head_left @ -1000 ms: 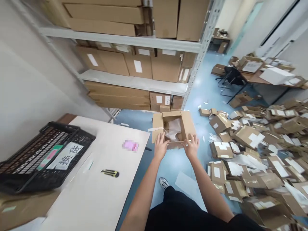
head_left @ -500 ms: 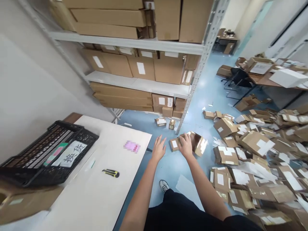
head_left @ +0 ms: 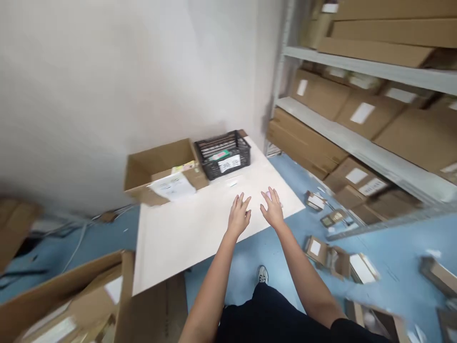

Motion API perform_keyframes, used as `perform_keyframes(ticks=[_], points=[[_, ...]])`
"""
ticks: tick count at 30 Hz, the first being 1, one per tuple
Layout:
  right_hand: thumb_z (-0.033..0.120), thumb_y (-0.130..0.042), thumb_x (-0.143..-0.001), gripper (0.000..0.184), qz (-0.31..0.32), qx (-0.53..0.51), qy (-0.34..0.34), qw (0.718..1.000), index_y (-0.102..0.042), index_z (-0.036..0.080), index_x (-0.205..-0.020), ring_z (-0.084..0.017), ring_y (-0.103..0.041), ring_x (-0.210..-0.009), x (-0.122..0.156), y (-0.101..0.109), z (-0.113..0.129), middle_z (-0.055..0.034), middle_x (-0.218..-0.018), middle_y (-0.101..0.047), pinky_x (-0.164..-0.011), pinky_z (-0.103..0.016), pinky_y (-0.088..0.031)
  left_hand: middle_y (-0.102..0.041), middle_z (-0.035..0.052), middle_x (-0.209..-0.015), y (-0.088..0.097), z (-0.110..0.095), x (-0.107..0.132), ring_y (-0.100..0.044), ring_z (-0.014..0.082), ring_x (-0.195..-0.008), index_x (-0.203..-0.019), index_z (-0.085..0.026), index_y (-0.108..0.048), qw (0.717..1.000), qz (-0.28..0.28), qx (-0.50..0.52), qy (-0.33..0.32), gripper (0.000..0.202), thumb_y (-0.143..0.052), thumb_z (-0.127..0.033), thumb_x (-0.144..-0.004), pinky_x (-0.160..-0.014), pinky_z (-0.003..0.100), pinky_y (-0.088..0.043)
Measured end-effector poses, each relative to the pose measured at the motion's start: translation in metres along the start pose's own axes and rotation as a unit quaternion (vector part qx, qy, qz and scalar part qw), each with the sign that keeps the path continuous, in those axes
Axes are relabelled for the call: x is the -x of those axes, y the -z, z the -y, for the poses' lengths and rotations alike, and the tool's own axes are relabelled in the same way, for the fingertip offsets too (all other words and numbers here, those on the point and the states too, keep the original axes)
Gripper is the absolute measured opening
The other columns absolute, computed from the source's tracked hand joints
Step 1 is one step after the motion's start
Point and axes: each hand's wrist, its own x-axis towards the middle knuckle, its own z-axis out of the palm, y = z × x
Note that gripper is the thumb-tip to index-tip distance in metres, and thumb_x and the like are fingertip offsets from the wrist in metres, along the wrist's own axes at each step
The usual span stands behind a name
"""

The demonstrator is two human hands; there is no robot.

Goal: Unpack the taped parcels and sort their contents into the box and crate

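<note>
My left hand [head_left: 238, 215] is held over the white tabletop [head_left: 178, 238] near its front edge, fingers spread and holding nothing. Beside it, my right hand [head_left: 273, 209] hovers with its fingers apart, also empty. A small pink item [head_left: 268, 194] lies on the table, mostly covered from view by my right hand. The yellow-and-black utility knife cannot be seen now; my left hand probably blocks it. Behind the hands stands a black plastic crate [head_left: 245, 159] with a white handwritten label on its front.
An open cardboard box [head_left: 141, 166] sits left of the crate, against the wall. Metal shelving [head_left: 357, 138] loaded with cartons rises at right. Small opened boxes [head_left: 317, 250] lie on the blue floor [head_left: 278, 252]. A large carton [head_left: 123, 286] of packages stands at lower left.
The view has swung left, bringing the table, crate and open cardboard box towards the middle. Both hands remain apart and empty, now appearing over the table instead of beyond its edge.
</note>
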Motion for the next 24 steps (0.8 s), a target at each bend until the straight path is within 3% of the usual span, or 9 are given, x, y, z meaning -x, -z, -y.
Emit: perform_keyframes(ticks=[3, 7, 10, 14, 19, 24], points=[[0.02, -0.057, -0.093, 0.059, 0.043, -0.039, 0.077, 0.995, -0.051, 0.024, -0.151, -0.036, -0.019, -0.157, -0.015, -0.05, 0.081, -0.0089, -0.17, -0.024, -0.121, -0.061, -0.035, -0.031, 0.0098, -0.168, 0.053, 0.056, 0.053, -0.023, 0.034, -0.157, -0.154, -0.028, -0.043, 0.995, -0.046, -0.021, 0.082, 0.057, -0.051, -0.023, -0.098, -0.121, 0.057, -0.037], [0.02, -0.058, -0.093, 0.061, 0.112, -0.09, 0.189, 0.971, -0.048, 0.026, -0.153, -0.037, -0.021, -0.157, -0.009, -0.121, 0.199, -0.0086, -0.171, -0.022, -0.121, -0.062, -0.035, -0.031, 0.0086, -0.169, 0.122, 0.123, 0.139, -0.023, 0.0335, -0.157, -0.156, -0.029, -0.042, 0.975, -0.112, -0.045, 0.187, 0.06, -0.052, -0.023, -0.097, -0.121, 0.057, -0.036], [0.02, -0.059, -0.092, 0.064, 0.169, -0.13, 0.277, 0.937, -0.046, 0.027, -0.154, -0.037, -0.022, -0.156, 0.013, -0.175, 0.292, -0.0086, -0.171, -0.021, -0.121, -0.064, -0.034, -0.03, 0.0077, -0.169, 0.171, 0.167, 0.217, -0.023, 0.0336, -0.157, -0.156, -0.03, -0.041, 0.948, -0.161, -0.061, 0.268, 0.061, -0.052, -0.024, -0.097, -0.122, 0.058, -0.035], [0.02, -0.057, -0.093, 0.062, 0.24, -0.173, 0.368, 0.881, -0.046, 0.026, -0.154, -0.035, -0.022, -0.157, 0.064, -0.236, 0.411, -0.009, -0.171, -0.022, -0.122, -0.062, -0.034, -0.03, 0.008, -0.169, 0.223, 0.213, 0.335, -0.024, 0.0322, -0.156, -0.156, -0.028, -0.043, 0.901, -0.218, -0.086, 0.365, 0.061, -0.052, -0.024, -0.095, -0.124, 0.057, -0.033], [0.019, -0.057, -0.092, 0.063, 0.311, -0.203, 0.438, 0.818, -0.047, 0.025, -0.154, -0.034, -0.024, -0.156, 0.131, -0.291, 0.522, -0.0086, -0.17, -0.024, -0.123, -0.058, -0.035, -0.034, 0.0116, -0.167, 0.256, 0.242, 0.468, -0.029, 0.0314, -0.155, -0.154, -0.024, -0.045, 0.828, -0.263, -0.109, 0.483, 0.059, -0.052, -0.024, -0.095, -0.124, 0.055, -0.033], [0.018, -0.058, -0.089, 0.066, 0.363, -0.195, 0.486, 0.77, -0.047, 0.025, -0.154, -0.033, -0.025, -0.156, 0.168, -0.343, 0.582, -0.0082, -0.171, -0.023, -0.123, -0.056, -0.035, -0.037, 0.0142, -0.164, 0.252, 0.261, 0.546, -0.033, 0.0313, -0.153, -0.151, -0.022, -0.047, 0.76, -0.297, -0.099, 0.569, 0.057, -0.052, -0.024, -0.094, -0.122, 0.053, -0.036]])
